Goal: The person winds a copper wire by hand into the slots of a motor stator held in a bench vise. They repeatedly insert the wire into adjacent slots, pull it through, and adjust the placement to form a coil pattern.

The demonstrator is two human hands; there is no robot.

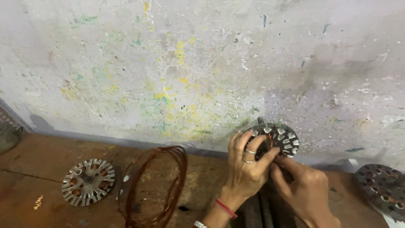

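On the tabletop, left: slotted metal disc, then wire coil. Left hand and right hand are both clamped on a raised slotted core. Advice: steady grip, fingers clear of slot edges.

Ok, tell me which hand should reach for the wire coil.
Left, probably: the left hand grips the disc on the side nearest the coil; the right hand sits farther away, lower right.
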